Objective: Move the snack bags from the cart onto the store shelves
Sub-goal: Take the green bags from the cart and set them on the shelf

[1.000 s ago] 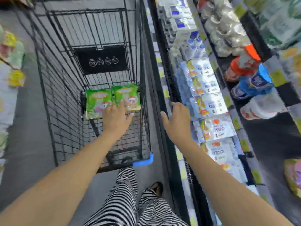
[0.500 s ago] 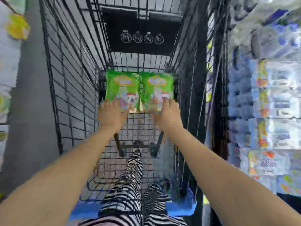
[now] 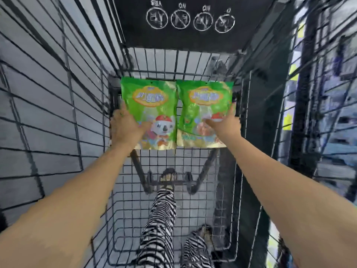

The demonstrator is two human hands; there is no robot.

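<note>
Two green snack bags lie side by side at the far end of the black wire cart. My left hand grips the left snack bag at its lower left edge, thumb on its face. My right hand holds the right snack bag at its lower right, fingers over the front. Both bags show an orange label and a cartoon animal. The store shelves are a blur beyond the cart's right wall.
A black panel with white circle icons closes the cart's far end. Through the cart's wire floor I see zebra-striped trousers, sandalled feet and the cart's underframe. Grey floor lies to the left.
My head has dropped closer over the cart. Both hands have gone from touching the bags' lower edges to gripping them; a second ago the right hand was outside the cart by the shelves.
</note>
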